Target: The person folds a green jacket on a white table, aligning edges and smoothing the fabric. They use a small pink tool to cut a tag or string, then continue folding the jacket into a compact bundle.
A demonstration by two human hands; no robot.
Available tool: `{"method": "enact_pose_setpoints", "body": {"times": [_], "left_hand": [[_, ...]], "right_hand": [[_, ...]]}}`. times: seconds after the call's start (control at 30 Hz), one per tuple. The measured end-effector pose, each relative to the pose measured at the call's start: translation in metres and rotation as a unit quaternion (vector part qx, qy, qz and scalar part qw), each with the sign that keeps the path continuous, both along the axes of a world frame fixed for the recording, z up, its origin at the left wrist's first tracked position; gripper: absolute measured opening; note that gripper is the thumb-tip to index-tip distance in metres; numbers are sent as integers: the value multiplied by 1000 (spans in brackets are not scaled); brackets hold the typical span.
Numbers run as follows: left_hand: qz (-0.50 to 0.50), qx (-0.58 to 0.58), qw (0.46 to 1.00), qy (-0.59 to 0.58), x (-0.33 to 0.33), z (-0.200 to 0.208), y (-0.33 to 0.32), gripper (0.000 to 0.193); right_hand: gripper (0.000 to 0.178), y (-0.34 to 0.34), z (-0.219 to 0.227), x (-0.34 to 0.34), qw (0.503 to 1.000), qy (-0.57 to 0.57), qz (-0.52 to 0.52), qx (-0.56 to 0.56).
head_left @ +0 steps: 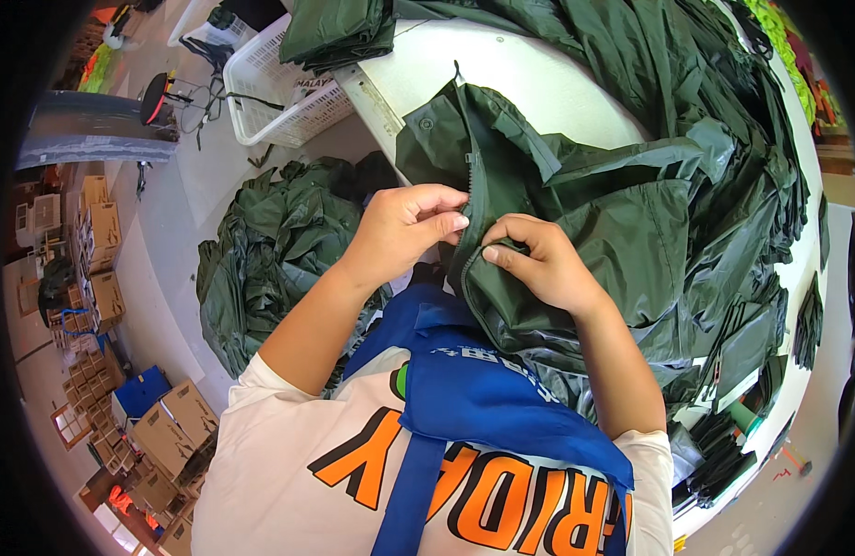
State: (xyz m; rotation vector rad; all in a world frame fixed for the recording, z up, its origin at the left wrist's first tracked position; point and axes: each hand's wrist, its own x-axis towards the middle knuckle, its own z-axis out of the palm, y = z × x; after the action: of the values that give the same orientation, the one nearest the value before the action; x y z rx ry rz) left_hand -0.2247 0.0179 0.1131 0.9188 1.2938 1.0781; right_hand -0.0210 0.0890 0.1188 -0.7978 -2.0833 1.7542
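Head view: a dark green, shiny waterproof jacket (pixel 576 213) is spread on the white table (pixel 529 79), its collar pointing away from the person and its lower part hanging over the near edge. The zip line at the jacket's front is pinched by the left hand (pixel 404 227), with thumb and forefinger closed on the fabric edge. The opposite edge of the opening is grasped by the right hand (pixel 539 264), whose fingers are curled around a fold of the same material. Both hands are held close together, almost touching, above the table's near edge. A heap of similar dark green garments (pixel 270 259) is seen on the floor to the left, and a white plastic lattice basket (pixel 279 88) stands beyond it. Brown cardboard boxes (pixel 168 426) are stacked at the lower left.
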Motion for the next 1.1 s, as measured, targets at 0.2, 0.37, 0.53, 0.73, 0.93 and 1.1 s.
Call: {"method": "enact_pose_setpoints", "body": {"times": [0.2, 0.37, 0.53, 0.73, 0.93, 1.1], "left_hand": [[-51, 321, 863, 386, -14, 40, 31, 8], [-84, 362, 872, 320, 14, 59, 39, 8], [-126, 450, 819, 332, 35, 60, 41, 15], [-128, 500, 796, 315, 55, 63, 41, 20], [-137, 507, 792, 311, 60, 64, 43, 18], [-149, 502, 793, 311, 62, 69, 42, 16]], "right_hand": [[13, -4, 16, 23, 999, 5, 33, -21], [9, -4, 28, 34, 996, 17, 13, 81], [8, -7, 68, 51, 980, 34, -195, 18], [22, -9, 81, 51, 977, 27, -201, 66], [24, -7, 84, 59, 979, -6, -189, 78], [23, -4, 88, 64, 981, -15, -182, 68]]}}
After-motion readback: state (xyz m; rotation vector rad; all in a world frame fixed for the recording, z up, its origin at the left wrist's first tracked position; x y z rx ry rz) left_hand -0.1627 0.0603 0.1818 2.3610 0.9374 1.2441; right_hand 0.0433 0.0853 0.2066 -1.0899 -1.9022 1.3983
